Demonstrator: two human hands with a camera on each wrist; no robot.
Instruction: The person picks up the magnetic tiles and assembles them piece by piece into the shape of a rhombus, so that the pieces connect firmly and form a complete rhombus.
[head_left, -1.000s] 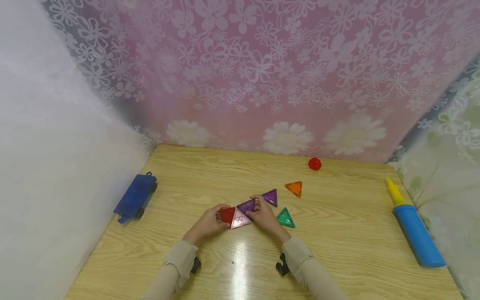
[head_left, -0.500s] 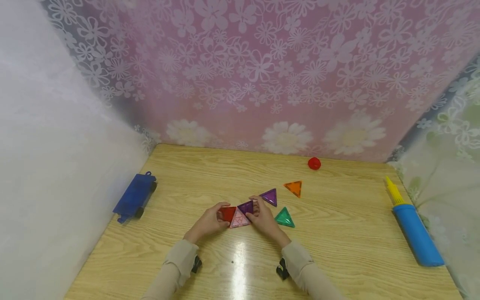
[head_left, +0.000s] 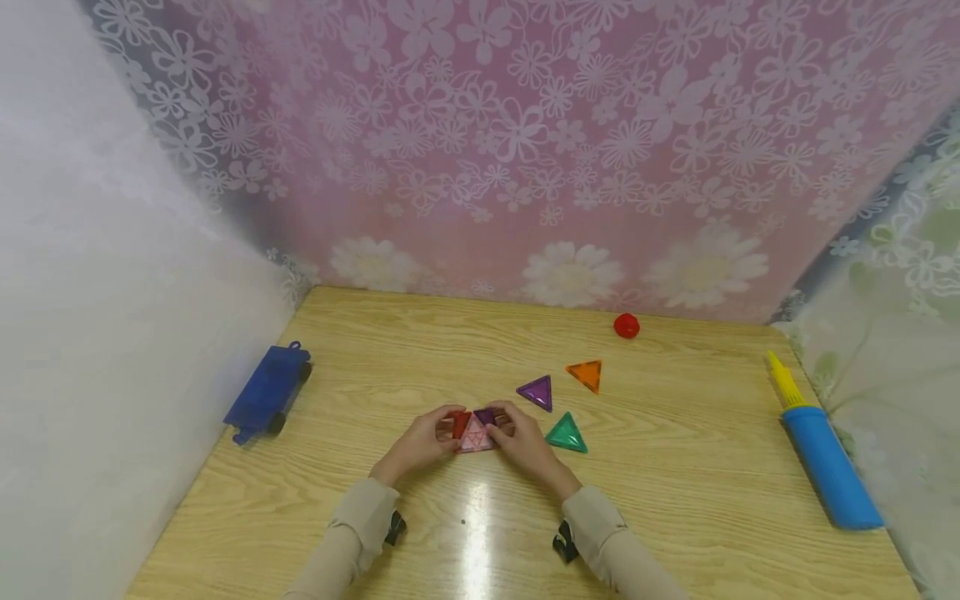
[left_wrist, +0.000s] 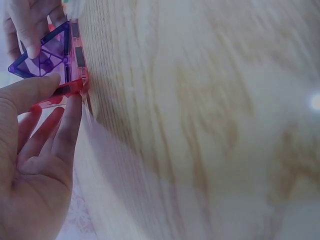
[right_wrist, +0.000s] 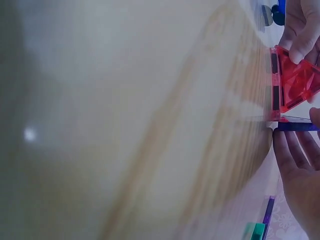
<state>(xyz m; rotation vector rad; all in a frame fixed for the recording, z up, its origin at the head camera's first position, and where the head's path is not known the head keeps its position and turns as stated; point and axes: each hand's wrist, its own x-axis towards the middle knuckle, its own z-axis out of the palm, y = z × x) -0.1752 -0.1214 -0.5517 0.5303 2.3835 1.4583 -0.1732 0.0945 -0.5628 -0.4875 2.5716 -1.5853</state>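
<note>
In the head view, a pink triangular magnetic tile (head_left: 474, 438) lies on the table between the hands. My left hand (head_left: 423, 437) pinches a red triangular magnetic tile (right_wrist: 299, 82) along the pink tile's left side. On the other side, my right hand (head_left: 528, 442) pinches a purple triangular magnetic tile (left_wrist: 46, 62) between thumb and fingers. Both wrist views show these two tiles tilted up from the table, their lower edges at the pink tile. Fingers partly hide the red and purple tiles.
A second purple triangle (head_left: 536, 392), a green triangle (head_left: 567, 433) and an orange triangle (head_left: 587, 375) lie to the right. Behind them sits a small red object (head_left: 627, 326). A blue wheeled toy base (head_left: 270, 390) stands far left, a blue and yellow pump (head_left: 832, 467) far right.
The red and held purple tiles have swung from flatter to steeper beside the pink one. My right hand has moved slightly left, away from the second purple triangle; the left hand barely shifts.
</note>
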